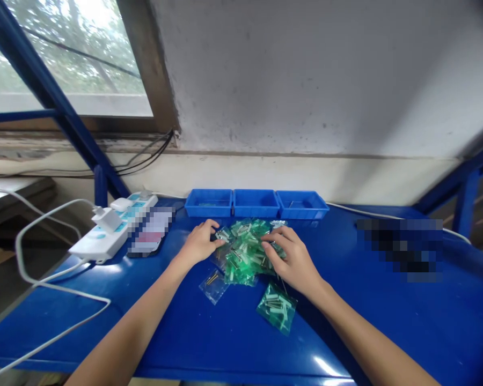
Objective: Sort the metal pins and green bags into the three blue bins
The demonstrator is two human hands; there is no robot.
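A heap of small green-tinted plastic bags [243, 260] lies on the blue table, with white plugs and metal screws showing inside. At the heap's left edge is my left hand [201, 242], thumb and fingers apart around a small bag corner. My right hand [293, 260] reaches over the right side of the heap. Its thumb and fingertips are bent close together among the bags; what lies between them is hidden. Nearer to me lie a clear bag [214, 286] with brass-coloured pieces and a separate green bag [277, 309] of plugs and screws.
Three blue bins [256, 210] stand in a row behind the heap. To the left are a white power strip [112, 230] with cables and a blurred phone [151, 233]. A pixelated dark object [402, 249] lies right. Blue frame posts [465, 201] flank the table.
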